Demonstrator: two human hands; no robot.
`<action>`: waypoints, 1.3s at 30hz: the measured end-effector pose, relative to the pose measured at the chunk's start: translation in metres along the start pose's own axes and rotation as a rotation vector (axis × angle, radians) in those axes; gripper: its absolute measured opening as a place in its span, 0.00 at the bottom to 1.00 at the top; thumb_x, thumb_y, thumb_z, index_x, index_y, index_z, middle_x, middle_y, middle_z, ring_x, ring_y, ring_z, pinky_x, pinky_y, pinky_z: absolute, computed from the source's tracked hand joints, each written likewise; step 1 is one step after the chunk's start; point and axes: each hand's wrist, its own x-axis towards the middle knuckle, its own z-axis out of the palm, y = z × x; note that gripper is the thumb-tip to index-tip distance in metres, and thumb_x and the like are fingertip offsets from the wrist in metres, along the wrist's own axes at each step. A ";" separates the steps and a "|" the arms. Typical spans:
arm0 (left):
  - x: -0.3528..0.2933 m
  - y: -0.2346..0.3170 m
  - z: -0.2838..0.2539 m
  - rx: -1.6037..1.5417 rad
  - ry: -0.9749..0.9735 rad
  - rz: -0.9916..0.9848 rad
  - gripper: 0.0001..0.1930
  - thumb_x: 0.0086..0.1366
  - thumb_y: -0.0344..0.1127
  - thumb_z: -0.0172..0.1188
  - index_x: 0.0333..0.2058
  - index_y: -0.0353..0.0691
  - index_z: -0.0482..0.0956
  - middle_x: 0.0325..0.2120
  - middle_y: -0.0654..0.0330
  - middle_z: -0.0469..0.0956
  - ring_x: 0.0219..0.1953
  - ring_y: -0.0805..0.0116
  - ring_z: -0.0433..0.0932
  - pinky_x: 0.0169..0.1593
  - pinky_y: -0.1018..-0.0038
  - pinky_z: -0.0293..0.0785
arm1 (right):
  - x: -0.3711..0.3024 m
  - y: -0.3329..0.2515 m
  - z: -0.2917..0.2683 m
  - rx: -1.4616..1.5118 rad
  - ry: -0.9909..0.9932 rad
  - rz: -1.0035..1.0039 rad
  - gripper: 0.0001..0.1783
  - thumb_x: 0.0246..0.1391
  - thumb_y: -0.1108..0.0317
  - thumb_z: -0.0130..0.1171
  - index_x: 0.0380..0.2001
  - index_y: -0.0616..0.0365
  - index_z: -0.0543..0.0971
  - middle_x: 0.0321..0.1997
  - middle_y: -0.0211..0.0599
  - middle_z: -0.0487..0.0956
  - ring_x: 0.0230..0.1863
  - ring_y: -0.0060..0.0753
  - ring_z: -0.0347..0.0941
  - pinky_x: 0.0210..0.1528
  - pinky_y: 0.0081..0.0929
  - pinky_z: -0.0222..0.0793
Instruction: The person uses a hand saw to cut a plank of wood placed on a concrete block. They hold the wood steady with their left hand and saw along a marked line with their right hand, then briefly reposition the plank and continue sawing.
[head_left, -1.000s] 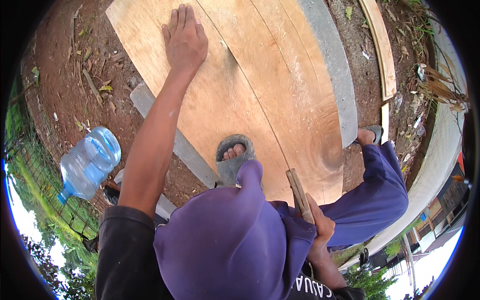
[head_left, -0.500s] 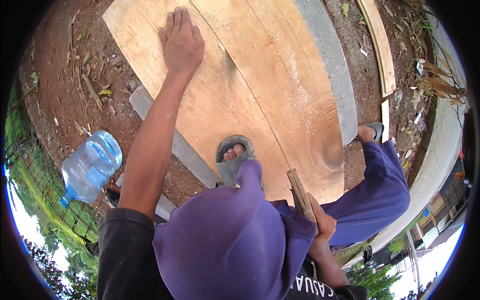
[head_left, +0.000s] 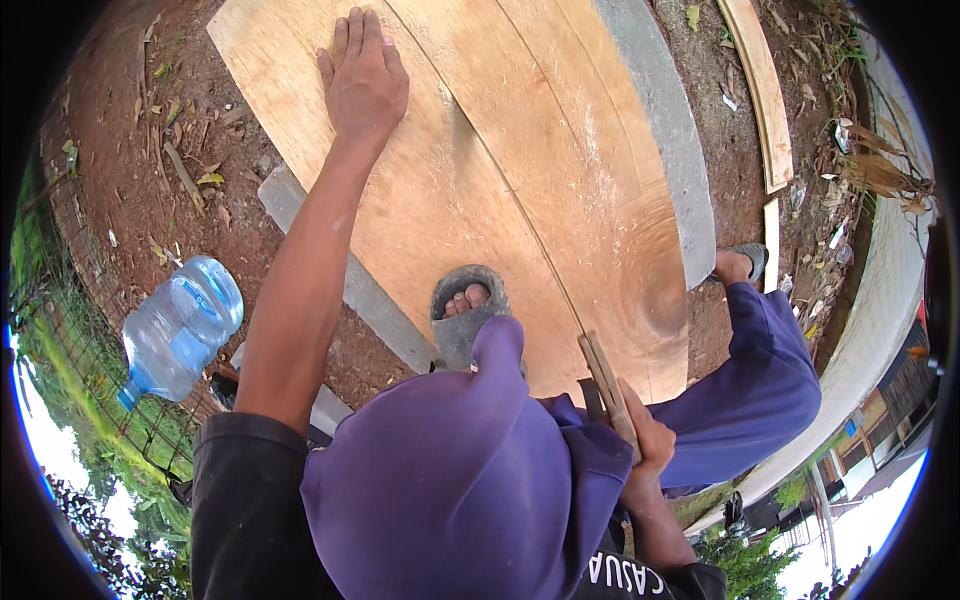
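Observation:
A light-brown plywood sheet [head_left: 420, 190] lies in front of me, with a long dark cut line running from its far edge toward my right hand. My left hand [head_left: 365, 90] rests flat on its far left part, fingers stretched out. At the near right, my right hand [head_left: 652, 440] is wrapped round a wooden-framed handsaw [head_left: 608, 385]. The saw's wooden part points to the near end of the cut, with a short dark strip beside it. My body and purple clothing hide the rest of the saw. My sandalled foot [head_left: 466, 300] presses on the sheet left of the cut.
Grey slabs [head_left: 665, 130] lie under the sheet on both sides. A clear blue water jug [head_left: 180, 330] lies on its side at the left. Wooden strips [head_left: 760, 90] lie on the soil at the right. My other sandalled foot [head_left: 735, 265] is beside the right slab.
The saw and my right hand have shifted slightly away from me and to the right, showing more of the dark strip. My left hand and foot stay on the sheet.

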 end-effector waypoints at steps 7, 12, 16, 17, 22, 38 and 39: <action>0.003 0.011 0.008 0.003 0.003 0.052 0.29 0.80 0.47 0.37 0.73 0.42 0.60 0.75 0.57 0.57 0.78 0.56 0.50 0.78 0.51 0.41 | 0.137 0.002 0.084 0.201 0.093 0.010 0.27 0.52 0.77 0.63 0.57 0.70 0.78 0.29 0.48 0.82 0.25 0.35 0.82 0.31 0.29 0.75; 0.001 0.001 0.004 0.008 0.005 0.023 0.28 0.80 0.47 0.36 0.73 0.41 0.61 0.75 0.55 0.57 0.78 0.55 0.50 0.78 0.49 0.42 | 0.083 0.006 0.061 0.123 0.058 0.018 0.29 0.50 0.78 0.63 0.59 0.70 0.78 0.29 0.47 0.83 0.25 0.38 0.82 0.31 0.29 0.77; 0.000 0.003 0.001 -0.034 0.017 0.028 0.29 0.80 0.47 0.36 0.73 0.41 0.61 0.75 0.55 0.57 0.78 0.54 0.50 0.78 0.48 0.42 | -0.001 0.006 0.007 -0.018 0.047 -0.056 0.31 0.49 0.78 0.65 0.60 0.70 0.77 0.30 0.44 0.85 0.26 0.35 0.84 0.33 0.26 0.78; -0.001 0.003 0.002 -0.029 0.014 0.031 0.29 0.80 0.47 0.36 0.73 0.41 0.61 0.75 0.55 0.57 0.78 0.54 0.50 0.78 0.48 0.42 | -0.001 0.006 0.008 0.008 0.061 -0.046 0.31 0.49 0.78 0.65 0.60 0.70 0.77 0.29 0.44 0.84 0.25 0.34 0.83 0.33 0.26 0.78; 0.001 0.006 0.006 -0.012 0.011 0.059 0.29 0.80 0.47 0.36 0.73 0.41 0.61 0.75 0.55 0.57 0.78 0.54 0.50 0.78 0.48 0.42 | 0.110 0.012 0.075 0.201 0.086 -0.009 0.28 0.51 0.77 0.63 0.58 0.69 0.78 0.28 0.50 0.83 0.21 0.36 0.79 0.29 0.30 0.75; 0.007 0.009 0.011 -0.013 0.030 0.066 0.28 0.80 0.46 0.38 0.72 0.39 0.62 0.75 0.54 0.58 0.78 0.53 0.51 0.77 0.47 0.43 | 0.139 0.009 0.089 0.200 0.147 -0.072 0.28 0.51 0.76 0.62 0.58 0.67 0.78 0.28 0.52 0.81 0.22 0.42 0.80 0.28 0.33 0.74; 0.006 0.008 0.010 -0.018 0.032 0.077 0.28 0.80 0.46 0.38 0.72 0.39 0.62 0.75 0.54 0.58 0.78 0.53 0.51 0.77 0.47 0.44 | 0.137 0.007 0.089 0.204 0.138 -0.055 0.28 0.52 0.76 0.62 0.58 0.67 0.78 0.27 0.52 0.81 0.22 0.44 0.79 0.27 0.34 0.74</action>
